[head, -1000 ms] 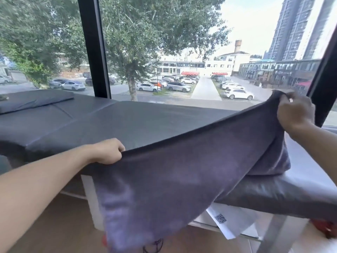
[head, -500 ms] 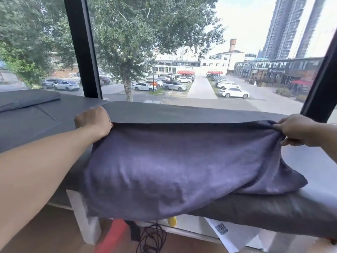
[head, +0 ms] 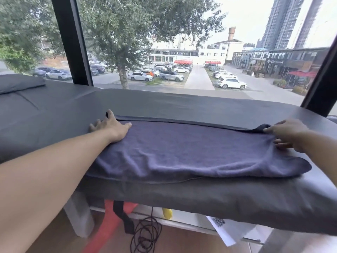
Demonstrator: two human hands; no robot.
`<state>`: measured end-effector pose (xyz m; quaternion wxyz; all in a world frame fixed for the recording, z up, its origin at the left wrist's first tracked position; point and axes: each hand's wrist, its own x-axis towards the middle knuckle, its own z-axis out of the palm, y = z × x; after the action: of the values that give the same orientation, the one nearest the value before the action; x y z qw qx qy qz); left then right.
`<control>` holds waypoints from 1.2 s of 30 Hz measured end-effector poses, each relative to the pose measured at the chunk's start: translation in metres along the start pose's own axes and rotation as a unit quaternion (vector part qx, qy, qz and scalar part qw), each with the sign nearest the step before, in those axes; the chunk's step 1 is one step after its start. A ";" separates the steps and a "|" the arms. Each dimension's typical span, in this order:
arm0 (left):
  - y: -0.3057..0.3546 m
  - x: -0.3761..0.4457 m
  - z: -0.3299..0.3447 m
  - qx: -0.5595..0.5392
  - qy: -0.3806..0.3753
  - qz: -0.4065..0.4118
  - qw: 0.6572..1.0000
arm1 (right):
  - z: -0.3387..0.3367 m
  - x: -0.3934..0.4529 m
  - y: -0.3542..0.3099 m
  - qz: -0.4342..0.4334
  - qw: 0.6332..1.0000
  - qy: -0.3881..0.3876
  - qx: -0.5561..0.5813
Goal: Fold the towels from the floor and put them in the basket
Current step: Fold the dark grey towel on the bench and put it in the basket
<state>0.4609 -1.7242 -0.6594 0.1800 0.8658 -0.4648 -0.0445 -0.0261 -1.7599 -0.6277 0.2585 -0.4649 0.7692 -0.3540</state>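
Lowered since a moment ago, the towel is lying on the padded bench, left hand pressing flat, right hand pinching a corner; squaring edges before folding looks wise.

Counts, head view: 1 purple-grey towel, spread flat on 1 grey padded bench. 2 hands on it: left hand at far-left corner, right hand at far-right corner. 1 dark cushion at bench's left end. Under bench: 1 coiled black cable, 1 white sheet w/ QR code, 1 yellow item, 1 red item w/ black strap. 2 black window posts. Cars outside: too many/small to count.
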 end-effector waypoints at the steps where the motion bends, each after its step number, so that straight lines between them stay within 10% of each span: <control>1: 0.004 -0.003 -0.002 -0.004 0.028 0.002 1.000 | -0.001 -0.003 -0.001 -0.013 0.999 0.007 -0.034; 5: 0.036 -0.043 -0.004 -0.094 0.063 0.209 0.971 | 0.000 -0.012 -0.003 -0.119 0.962 0.070 -0.234; 9: 0.091 -0.149 -0.002 -0.170 -0.102 0.448 0.872 | 0.003 -0.019 -0.007 -0.099 0.975 0.024 -0.198; 13: 0.148 -0.243 0.030 -0.092 -0.088 0.602 0.789 | -0.003 -0.019 -0.003 -0.051 0.990 0.011 -0.128; 19: 0.194 -0.267 0.038 -0.056 0.009 0.518 0.853 | -0.016 -0.028 0.002 0.050 0.986 -0.109 -0.118; 27: 0.194 -0.259 0.018 -0.324 -0.321 0.382 0.804 | -0.042 -0.030 0.009 0.027 0.982 -0.048 -0.183; 31: 0.163 -0.198 0.016 -0.258 -0.147 0.334 0.895 | -0.042 -0.032 0.011 -0.008 0.952 -0.033 -0.305; 36: 0.079 -0.096 0.005 -0.021 -0.103 0.247 0.963 | -0.039 -0.036 0.006 -0.095 0.895 0.048 -0.433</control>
<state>0.3435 -1.6865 -0.6446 0.1546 0.7106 -0.6794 -0.0972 -0.0422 -1.7142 -0.6063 -0.0401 -0.5841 0.8101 -0.0306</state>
